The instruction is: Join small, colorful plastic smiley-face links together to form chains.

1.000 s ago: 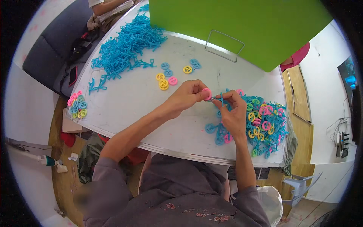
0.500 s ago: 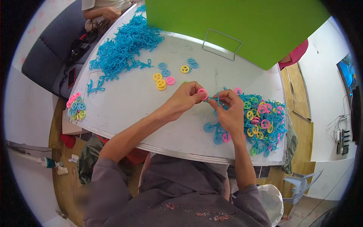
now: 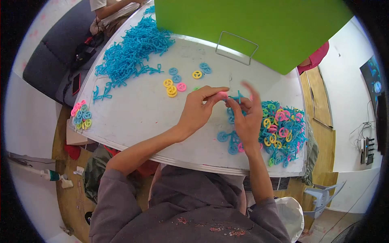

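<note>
Just right of the grip, a dense heap of blue pieces with coloured wheels [image 3: 282,129]; nearer the body, a few stragglers [image 3: 233,148]. Beyond the grip, to its left, loose wheels [image 3: 172,90]: 4 blue, 4 yellow, 1 pink; farther out, a large heap of plain blue pieces [image 3: 135,48]. Far left of the grip, a small wheel cluster [image 3: 83,116]. Straight beyond, a green panel [image 3: 251,28], blocking sight of the tabletop behind.

At the grip itself, a pink wheel [image 3: 221,96], pinched between left hand [image 3: 197,108] thumb and index finger. Close by, a blue piece [image 3: 239,97], held by right hand [image 3: 247,121] thumb and curled fingers, index finger raised and blurred. Both elbows bent.

Beneath the grip, a white table [image 3: 142,111]; far left, a dark sofa [image 3: 44,73].
</note>
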`<state>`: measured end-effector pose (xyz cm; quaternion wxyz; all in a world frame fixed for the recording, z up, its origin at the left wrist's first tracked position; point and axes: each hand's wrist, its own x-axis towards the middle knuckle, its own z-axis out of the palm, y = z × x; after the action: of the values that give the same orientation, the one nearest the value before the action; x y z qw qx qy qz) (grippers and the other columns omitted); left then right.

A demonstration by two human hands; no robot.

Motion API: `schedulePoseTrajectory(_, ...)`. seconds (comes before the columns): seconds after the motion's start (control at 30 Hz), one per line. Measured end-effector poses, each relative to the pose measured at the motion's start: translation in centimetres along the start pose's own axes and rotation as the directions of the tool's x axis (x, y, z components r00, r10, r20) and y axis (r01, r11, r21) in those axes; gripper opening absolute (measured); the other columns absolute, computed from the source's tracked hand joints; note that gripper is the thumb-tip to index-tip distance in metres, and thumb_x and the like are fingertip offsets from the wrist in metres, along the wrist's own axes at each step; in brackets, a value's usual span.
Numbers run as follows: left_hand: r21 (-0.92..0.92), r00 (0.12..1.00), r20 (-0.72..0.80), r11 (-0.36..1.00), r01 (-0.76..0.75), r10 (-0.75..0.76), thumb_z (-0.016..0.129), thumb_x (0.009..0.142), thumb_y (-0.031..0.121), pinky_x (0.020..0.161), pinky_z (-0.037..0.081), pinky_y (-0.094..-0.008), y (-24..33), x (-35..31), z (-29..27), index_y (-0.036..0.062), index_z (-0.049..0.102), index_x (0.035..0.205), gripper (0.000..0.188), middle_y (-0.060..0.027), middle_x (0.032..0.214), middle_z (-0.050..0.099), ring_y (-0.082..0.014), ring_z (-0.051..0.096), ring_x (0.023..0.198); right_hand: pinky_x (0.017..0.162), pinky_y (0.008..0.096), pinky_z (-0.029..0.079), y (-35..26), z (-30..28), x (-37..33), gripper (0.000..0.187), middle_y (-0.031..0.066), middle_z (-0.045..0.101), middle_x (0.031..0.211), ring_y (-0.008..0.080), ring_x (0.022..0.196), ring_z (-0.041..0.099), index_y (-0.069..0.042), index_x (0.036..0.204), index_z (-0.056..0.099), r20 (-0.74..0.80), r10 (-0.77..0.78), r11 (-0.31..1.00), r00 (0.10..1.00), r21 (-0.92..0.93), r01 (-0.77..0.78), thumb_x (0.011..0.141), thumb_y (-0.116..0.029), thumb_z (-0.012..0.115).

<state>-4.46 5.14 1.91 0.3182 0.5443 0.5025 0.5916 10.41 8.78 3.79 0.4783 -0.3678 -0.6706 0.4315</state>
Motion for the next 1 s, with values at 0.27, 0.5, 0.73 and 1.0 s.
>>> schedulePoseTrajectory(0.27,-0.080,0.990,0.001,0.987,0.141,-0.141,0.059,0.094,0.016,0.079,0.051,-0.0251,-0.1,0.2,-0.5,-0.0007,0.065,0.116,0.027,-0.0083,0.098,0.070,-0.0109,0.062,0.085,0.064,0.0252,0.051,0.4,-0.9,0.4,0.016,0.0102,0.071,0.081,0.0164,0.072,0.069,-0.003,0.097,0.069,0.151,-0.240,0.880,0.959,-0.383,0.281,0.082,-0.002,0.068)
schedulePoseTrajectory(0.5,-0.043,0.988,-0.032,0.988,0.150,-0.151,0.061,0.093,0.016,0.075,0.051,-0.0249,-0.5,-0.2,-0.2,-0.0020,0.068,0.109,0.025,-0.0086,0.094,0.071,-0.0109,0.063,0.082,0.057,0.0262,0.049,0.3,-1.1,0.3,0.017,0.0117,0.069,0.077,0.0159,0.064,0.068,-0.004,0.096,0.070,0.150,-0.254,0.849,0.956,-0.439,0.294,0.079,-0.004,0.072)
schedulePoseTrajectory(0.73,0.110,0.991,-0.029,0.985,0.130,-0.128,0.060,0.094,0.014,0.077,0.051,-0.0253,-0.5,-0.2,-0.1,-0.0003,0.066,0.113,0.025,-0.0091,0.093,0.071,-0.0113,0.063,0.083,0.053,0.0281,0.048,1.3,-1.3,0.3,0.016,0.0111,0.068,0.074,0.0183,0.059,0.066,-0.003,0.094,0.070,0.234,-0.263,0.772,0.936,-0.531,0.350,0.079,-0.008,0.073)
schedulePoseTrajectory(1.0,0.097,0.995,-0.007,0.991,0.097,-0.097,0.058,0.094,0.015,0.076,0.051,-0.0270,-0.5,-0.2,0.1,0.0008,0.065,0.115,0.026,-0.0106,0.093,0.071,-0.0130,0.064,0.084,0.053,0.0253,0.045,1.5,-1.2,0.3,0.014,0.0114,0.068,0.070,0.0136,0.059,0.065,-0.001,0.093,0.070,0.128,-0.207,0.857,0.970,-0.455,0.243,0.082,-0.010,0.071)
